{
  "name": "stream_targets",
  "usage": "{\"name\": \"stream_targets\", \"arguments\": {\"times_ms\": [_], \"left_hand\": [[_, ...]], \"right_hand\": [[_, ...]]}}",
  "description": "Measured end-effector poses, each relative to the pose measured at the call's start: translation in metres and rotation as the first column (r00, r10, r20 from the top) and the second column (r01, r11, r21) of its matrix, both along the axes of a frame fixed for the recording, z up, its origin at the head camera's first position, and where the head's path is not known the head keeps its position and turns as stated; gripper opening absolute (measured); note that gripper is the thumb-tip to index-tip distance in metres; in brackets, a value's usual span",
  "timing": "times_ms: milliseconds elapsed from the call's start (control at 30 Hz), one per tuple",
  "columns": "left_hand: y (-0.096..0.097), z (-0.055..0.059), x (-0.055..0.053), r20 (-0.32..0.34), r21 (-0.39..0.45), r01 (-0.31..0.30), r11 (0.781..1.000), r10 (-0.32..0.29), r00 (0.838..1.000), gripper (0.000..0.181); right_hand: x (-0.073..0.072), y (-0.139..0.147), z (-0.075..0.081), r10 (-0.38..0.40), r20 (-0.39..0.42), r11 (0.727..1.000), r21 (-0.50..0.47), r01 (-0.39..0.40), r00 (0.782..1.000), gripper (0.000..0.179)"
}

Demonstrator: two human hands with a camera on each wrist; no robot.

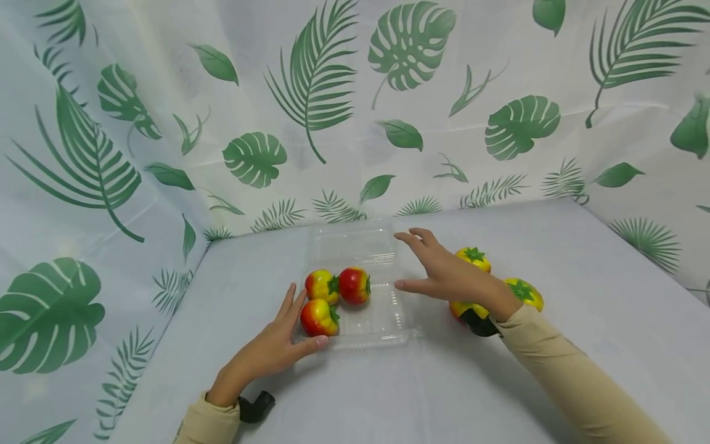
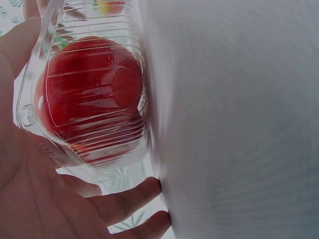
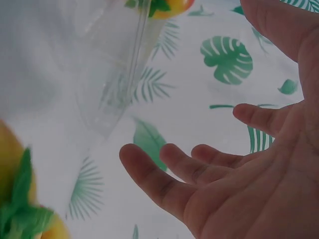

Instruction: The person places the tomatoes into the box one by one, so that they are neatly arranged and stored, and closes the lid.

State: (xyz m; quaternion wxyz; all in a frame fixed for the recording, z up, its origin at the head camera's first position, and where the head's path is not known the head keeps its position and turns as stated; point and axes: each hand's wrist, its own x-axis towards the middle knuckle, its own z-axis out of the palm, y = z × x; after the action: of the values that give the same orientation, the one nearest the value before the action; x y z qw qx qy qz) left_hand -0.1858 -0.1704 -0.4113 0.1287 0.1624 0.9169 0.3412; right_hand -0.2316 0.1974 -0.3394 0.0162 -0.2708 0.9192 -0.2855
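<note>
A clear plastic clamshell box (image 1: pixel 383 314) lies with its lid (image 1: pixel 352 240) folded back. Inside, at its left, are three red-and-yellow fruits with green leafy tops: a redder one (image 1: pixel 354 285), a yellower one (image 1: pixel 320 285) and a front one (image 1: pixel 318 317). My left hand (image 1: pixel 272 348) rests along the box's left side, fingers spread, thumb at the front rim. In the left wrist view a red fruit (image 2: pixel 94 89) shows through the ribbed wall. My right hand (image 1: pixel 444 271) is held beside the box's right edge, fingers spread and nothing in the palm.
Several similar fruits lie right of the box, partly hidden by my right forearm, among them a back one (image 1: pixel 474 258) and a right one (image 1: pixel 524 293). A white cloth covers the table (image 1: pixel 233 277). Leaf-patterned curtains (image 1: pixel 344 123) stand behind and at both sides.
</note>
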Motion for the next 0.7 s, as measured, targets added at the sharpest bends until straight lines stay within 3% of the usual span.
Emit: {"name": "stream_targets", "arguments": {"times_ms": [700], "left_hand": [[0.001,0.002,0.002,0.011,0.012,-0.001,1.000,0.001,1.000,0.110]], "right_hand": [[0.022,0.070,0.008,-0.175,0.034,0.984,0.050,0.173,0.984,0.096]]}}
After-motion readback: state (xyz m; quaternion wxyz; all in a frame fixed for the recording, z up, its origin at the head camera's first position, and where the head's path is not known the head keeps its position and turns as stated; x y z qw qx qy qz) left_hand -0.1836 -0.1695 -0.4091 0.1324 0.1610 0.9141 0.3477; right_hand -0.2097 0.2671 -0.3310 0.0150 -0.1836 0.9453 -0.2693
